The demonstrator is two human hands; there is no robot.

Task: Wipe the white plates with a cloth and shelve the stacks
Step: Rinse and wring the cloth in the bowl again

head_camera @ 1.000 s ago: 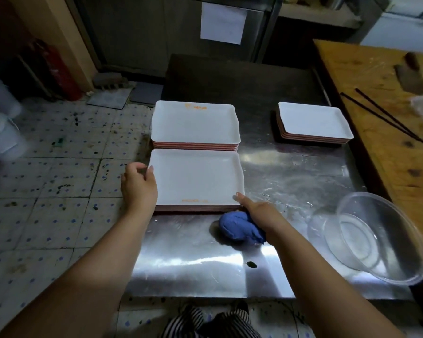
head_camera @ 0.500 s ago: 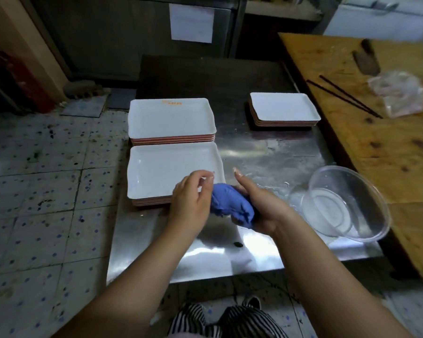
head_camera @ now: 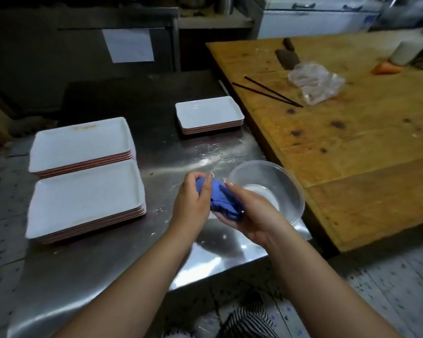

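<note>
Above the steel table (head_camera: 112, 264), both hands are gripping a blue cloth (head_camera: 221, 200) (bunched up). Left hand (head_camera: 193, 201) fingers are curling over it; right hand (head_camera: 252, 215) is cupping it beside the clear bowl (head_camera: 288, 181)

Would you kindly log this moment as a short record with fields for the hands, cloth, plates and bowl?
left hand: grips the blue cloth
right hand: holds the cloth from below
plate stacks: near-left stack, far-left stack, smaller stack
clear bowl: beside the right hand
surface: steel table
</note>
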